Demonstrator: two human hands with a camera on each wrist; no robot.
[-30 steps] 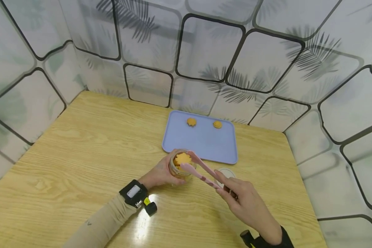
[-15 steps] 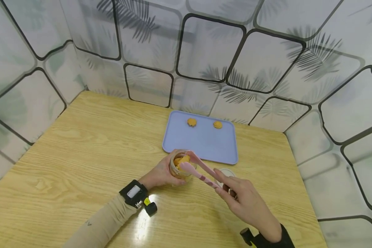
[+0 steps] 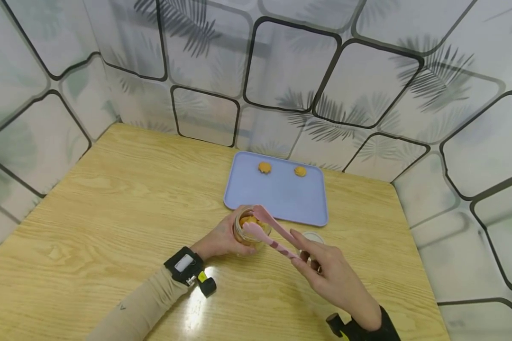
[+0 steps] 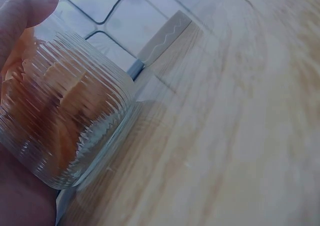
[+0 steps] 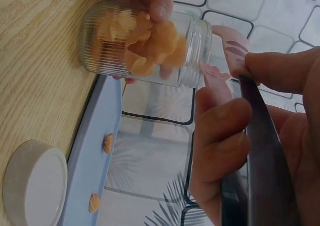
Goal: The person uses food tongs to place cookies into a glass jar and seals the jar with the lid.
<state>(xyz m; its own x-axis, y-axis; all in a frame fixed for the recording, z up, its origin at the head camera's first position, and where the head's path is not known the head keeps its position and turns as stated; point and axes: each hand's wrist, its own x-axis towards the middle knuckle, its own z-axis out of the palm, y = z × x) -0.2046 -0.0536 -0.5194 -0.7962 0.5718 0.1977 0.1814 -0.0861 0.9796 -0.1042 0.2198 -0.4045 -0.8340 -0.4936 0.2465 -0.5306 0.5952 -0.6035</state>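
Observation:
My left hand (image 3: 226,237) grips a ribbed glass jar (image 5: 135,46) around its side, low at the table. Inside the jar lie several orange-yellow scalloped cookies (image 4: 65,96). My right hand (image 3: 330,263) holds a pair of tongs (image 3: 273,244) with pink tips and dark metal arms. The tong tips stand apart at the jar's open mouth, with nothing between them. Two more cookies, one on the left (image 3: 264,167) and one on the right (image 3: 300,171), rest on a blue tray (image 3: 277,199) behind the jar.
A round white lid (image 5: 37,186) lies on the wooden table (image 3: 132,189), partly behind the right hand in the head view. Patterned curtain walls (image 3: 290,66) border the table at the back and sides.
A cookie that was between the tong tips at the jar's mouth is now down in the jar. The tongs have shifted slightly left; the left hand and jar have stayed put.

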